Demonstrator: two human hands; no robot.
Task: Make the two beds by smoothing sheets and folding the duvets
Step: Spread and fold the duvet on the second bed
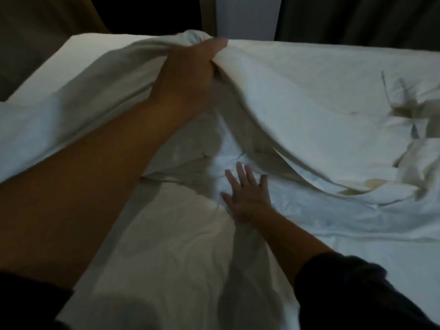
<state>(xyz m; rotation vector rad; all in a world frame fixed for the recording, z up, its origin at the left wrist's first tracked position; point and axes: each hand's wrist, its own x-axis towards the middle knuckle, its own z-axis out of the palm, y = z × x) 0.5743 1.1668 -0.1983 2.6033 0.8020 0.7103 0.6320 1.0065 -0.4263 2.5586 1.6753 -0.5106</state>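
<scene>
your left hand (190, 67) grips the white duvet (297, 103), lifting it; your right hand (247, 194) lies flat, fingers spread, on the sheet (181, 234).

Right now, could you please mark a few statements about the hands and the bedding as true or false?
1. The left hand holds a bunched fold of the duvet raised above the sheet. True.
2. The right hand has a curled grip on the duvet's edge. False: it lies flat on the sheet, fingers spread.
3. Sleeves cover both arms to the wrist. False: the forearms are bare; the dark sleeves end well above the wrists.
4. Dark curtains hang in the background. True.
</scene>
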